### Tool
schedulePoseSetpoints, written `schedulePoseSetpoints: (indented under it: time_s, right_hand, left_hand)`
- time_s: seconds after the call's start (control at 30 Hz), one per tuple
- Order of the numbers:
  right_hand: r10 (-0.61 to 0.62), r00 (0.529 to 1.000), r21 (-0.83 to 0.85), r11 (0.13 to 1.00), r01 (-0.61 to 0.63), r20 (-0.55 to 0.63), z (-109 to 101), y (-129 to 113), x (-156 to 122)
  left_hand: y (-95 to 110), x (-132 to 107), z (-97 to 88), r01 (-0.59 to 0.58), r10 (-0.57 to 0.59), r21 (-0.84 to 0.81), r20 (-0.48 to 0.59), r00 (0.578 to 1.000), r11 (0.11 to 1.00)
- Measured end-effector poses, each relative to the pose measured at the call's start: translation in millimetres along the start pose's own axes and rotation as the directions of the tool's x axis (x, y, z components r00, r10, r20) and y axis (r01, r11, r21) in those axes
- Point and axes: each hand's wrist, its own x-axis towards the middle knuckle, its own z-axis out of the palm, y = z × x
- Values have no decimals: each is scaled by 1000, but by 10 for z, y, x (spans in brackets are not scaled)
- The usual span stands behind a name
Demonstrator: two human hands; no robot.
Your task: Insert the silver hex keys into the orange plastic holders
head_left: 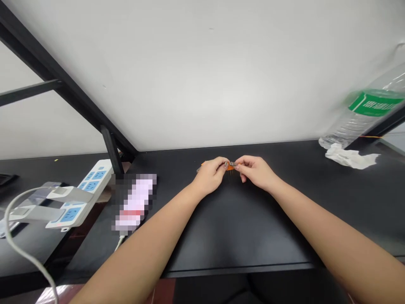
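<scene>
My left hand [211, 174] is closed, with thumb and forefinger pinching a small orange piece with a row of grey, metal-looking bits [231, 165]. From the other side, my right hand [253, 171] grips the same piece between thumb and fingertips. Thin prongs show faintly under it, between the hands. Just beyond the left hand's knuckles, an orange edge and thin metal ends [199, 169] poke out; my fingers hide whether they belong to the same piece. Both hands are low over the black tabletop [234, 223], near its middle.
Left of my forearm lies a blurred-out phone [136, 202] with a white cable. Further left, a white power strip [90, 190] holds two plugged-in adapters [69, 195]. A black metal frame [72, 97] rises there. Crumpled tissue [349, 157] and a large clear bottle [376, 103] are at right.
</scene>
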Motion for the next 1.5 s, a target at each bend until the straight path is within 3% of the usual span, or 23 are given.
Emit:
schedulePoseSetpoints:
  time_s: [0.1, 0.17, 0.27, 0.33, 0.43, 0.57, 0.77, 0.87, 1.13, 1.27, 1.4, 1.5]
  right_hand:
    - [68, 993, -47, 996, -73, -91, -116, 20, 27]
    - [125, 982, -50, 990, -132, -139, -213, 40, 54]
    - [206, 962, -42, 975, -216, -180, -366, 89, 105]
    - [254, 949, -63, 961, -270, -188, -464, 137, 139]
    - [302, 935, -152, 931, -331, -186, -588, 232, 181]
    - [317, 924, -299, 879, -370, -212, -663, 326, 222]
    - [300, 923, -406, 832, -377, -243, -617, 262, 213]
    - [271, 930, -452, 817, -358, -247, -586, 218, 196]
    - [202, 959, -504, 818, -278, -201, -504, 195, 174]
    - [85, 981, -614, 770, -175, -173, -446, 188, 172]
    - [78, 991, -642, 755, -131, -111, -377, 164, 169]
    - [31, 991, -665, 738, -112, -132, -321, 159, 181]
  left_hand:
    - [-95, 55, -121, 94, -98, -28, -172, 980, 995]
    - [-155, 93, -241, 211, -166, 115, -313, 935, 971]
    - [-214, 136, -396, 430, -341, 359, -285, 896, 829]
    - [-221, 150, -449, 498, -451, 452, -216, 866, 740]
    - [-180, 153, -457, 497, -524, 544, -120, 843, 676]
    - [-84, 134, -430, 446, -524, 641, -78, 848, 625]
    - [-36, 120, -404, 405, -538, 649, 7, 843, 644]
    - [-43, 127, -379, 423, -552, 630, 10, 834, 651]
    - [-133, 165, -331, 423, -513, 617, -35, 857, 664]
    - [-140, 183, -345, 432, -512, 618, -55, 857, 657]
    - [-148, 192, -360, 443, -526, 628, -63, 848, 639]
    - [-161, 198, -356, 444, -524, 625, -64, 849, 642]
